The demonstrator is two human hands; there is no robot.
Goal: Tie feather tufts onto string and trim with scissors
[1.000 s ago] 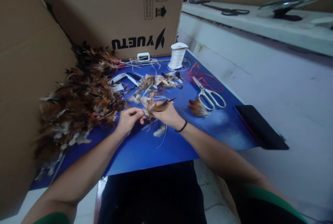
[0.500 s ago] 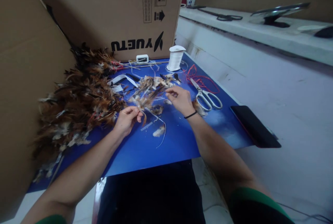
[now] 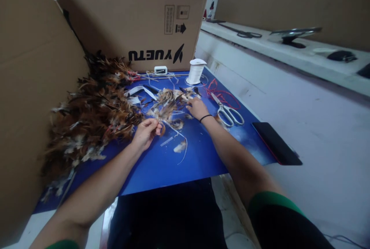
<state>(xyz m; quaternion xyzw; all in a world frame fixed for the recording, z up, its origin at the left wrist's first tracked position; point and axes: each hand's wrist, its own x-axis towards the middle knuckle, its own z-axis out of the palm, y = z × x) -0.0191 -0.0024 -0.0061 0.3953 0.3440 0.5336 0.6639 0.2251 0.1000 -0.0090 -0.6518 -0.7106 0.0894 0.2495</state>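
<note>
My left hand (image 3: 147,130) is closed in a pinch on a small bunch of brown and cream feathers (image 3: 165,111). A thin white string (image 3: 175,130) trails from beside its fingertips across the blue tabletop. My right hand (image 3: 197,108), a black band on its wrist, rests at the right edge of a pile of loose feathers (image 3: 170,95). Its fingers are bent together among the feathers, and whatever lies between them is hidden. A pale tuft of fluff (image 3: 180,147) and a short clear strip (image 3: 167,141) lie in front of the hands.
Large feather bundles (image 3: 92,110) fill the left side, against cardboard (image 3: 150,10). Scissors (image 3: 230,116), red string (image 3: 221,95) and a white spool (image 3: 196,72) lie to the right and back. A phone (image 3: 276,143) overhangs the table's right edge. A white gadget (image 3: 160,70) stands behind.
My right hand has moved from beside the held bunch's tips to the loose pile, with its fingers lowered. My left hand keeps its pinch. The camera view has shifted slightly.
</note>
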